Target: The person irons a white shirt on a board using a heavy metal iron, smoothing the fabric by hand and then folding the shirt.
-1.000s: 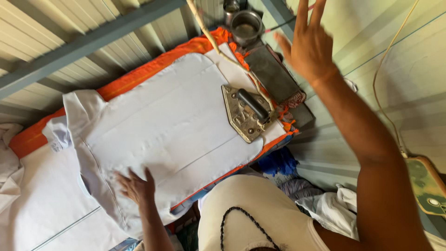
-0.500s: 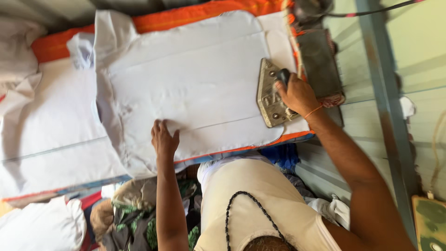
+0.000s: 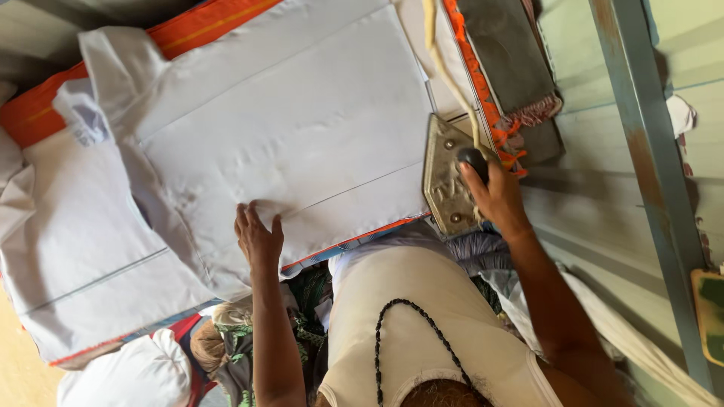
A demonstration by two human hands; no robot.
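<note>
Ironing step, start of a pass: my right hand (image 3: 494,197) is closed around the black handle of the iron (image 3: 446,175), sitting at the right edge of the white shirt (image 3: 286,143) on the desk (image 3: 45,113), center-right of frame. My left hand (image 3: 258,235) lies open, flat on the cloth's lower edge. The iron's long axis runs vertical in frame, tip pointing up. Next move, I judge, needs a leftward slide over the wrinkles.

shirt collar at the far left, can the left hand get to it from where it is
Probably yes: the left hand lies flat on the white shirt, and only bare cloth lies between it and the collar. The right hand holds the iron.
</note>
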